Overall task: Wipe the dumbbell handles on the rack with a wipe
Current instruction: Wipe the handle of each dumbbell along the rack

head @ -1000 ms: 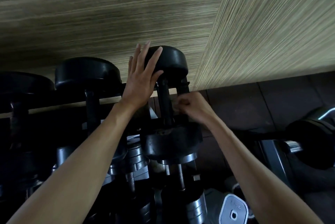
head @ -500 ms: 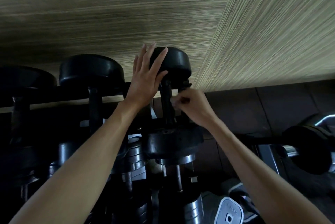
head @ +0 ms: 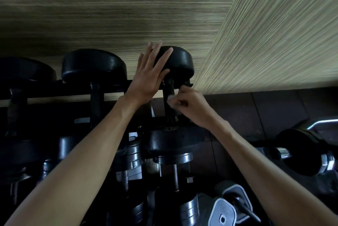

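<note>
Wiping is under way on one handle [head: 169,101] only: your right hand [head: 190,106] has its fingers curled on a small pale wipe [head: 170,98] pressed against the right side of that shaft. Your left hand [head: 150,77], fingers straight, rests flat on the dumbbell's far head [head: 180,62], just above the grip. Handles [head: 95,101] left of the grip look untouched (cannot tell if clean), so by my judgement most of the rack [head: 54,94] remains.

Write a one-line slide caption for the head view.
Left hand steadies a black dumbbell head while the right hand rubs a wipe on its handle.
</note>
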A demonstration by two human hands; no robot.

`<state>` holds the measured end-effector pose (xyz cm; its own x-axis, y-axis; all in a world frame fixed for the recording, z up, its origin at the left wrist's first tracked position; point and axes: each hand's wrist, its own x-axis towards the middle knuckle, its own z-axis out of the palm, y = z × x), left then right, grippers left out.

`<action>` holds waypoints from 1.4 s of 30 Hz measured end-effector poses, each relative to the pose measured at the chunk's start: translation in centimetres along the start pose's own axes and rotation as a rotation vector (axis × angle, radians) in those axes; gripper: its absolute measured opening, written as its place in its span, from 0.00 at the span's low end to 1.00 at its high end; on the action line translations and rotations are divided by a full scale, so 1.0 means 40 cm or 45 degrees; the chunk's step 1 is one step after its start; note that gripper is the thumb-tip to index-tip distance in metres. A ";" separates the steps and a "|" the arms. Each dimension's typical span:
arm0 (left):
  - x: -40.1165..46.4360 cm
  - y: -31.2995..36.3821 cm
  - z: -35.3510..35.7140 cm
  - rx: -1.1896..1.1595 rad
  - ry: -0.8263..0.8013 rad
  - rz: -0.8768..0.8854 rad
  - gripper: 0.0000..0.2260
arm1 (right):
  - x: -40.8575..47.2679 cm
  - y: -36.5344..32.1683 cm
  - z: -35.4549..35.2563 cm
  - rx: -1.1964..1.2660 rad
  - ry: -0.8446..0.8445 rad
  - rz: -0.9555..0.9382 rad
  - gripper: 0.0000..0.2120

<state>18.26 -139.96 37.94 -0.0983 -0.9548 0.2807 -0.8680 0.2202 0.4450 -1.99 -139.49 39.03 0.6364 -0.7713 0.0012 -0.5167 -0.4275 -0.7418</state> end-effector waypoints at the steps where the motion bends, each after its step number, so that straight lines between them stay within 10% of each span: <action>1: -0.003 -0.005 -0.006 -0.011 -0.019 0.019 0.23 | -0.023 0.008 -0.009 -0.047 -0.130 -0.001 0.03; 12: -0.025 -0.001 0.005 -0.124 0.075 -0.008 0.23 | 0.055 0.034 0.011 0.027 0.272 -0.071 0.06; 19: -0.026 0.002 0.011 -0.130 0.116 -0.012 0.22 | -0.048 0.045 -0.031 0.102 -0.308 0.031 0.05; 28: -0.026 0.003 0.006 -0.149 0.085 -0.039 0.22 | 0.073 0.006 0.006 -0.040 0.380 -0.043 0.05; 37: -0.031 0.016 -0.009 -0.210 0.051 -0.070 0.23 | -0.060 0.018 -0.055 0.119 -0.394 0.151 0.08; 42: -0.035 0.011 -0.013 -0.213 0.042 -0.064 0.23 | 0.030 -0.032 -0.036 0.062 0.185 0.014 0.04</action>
<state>18.26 -138.43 38.17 -0.0383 -0.9588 0.2813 -0.7782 0.2052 0.5935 -1.39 -140.57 40.93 0.5393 -0.8375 0.0876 -0.4927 -0.3982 -0.7738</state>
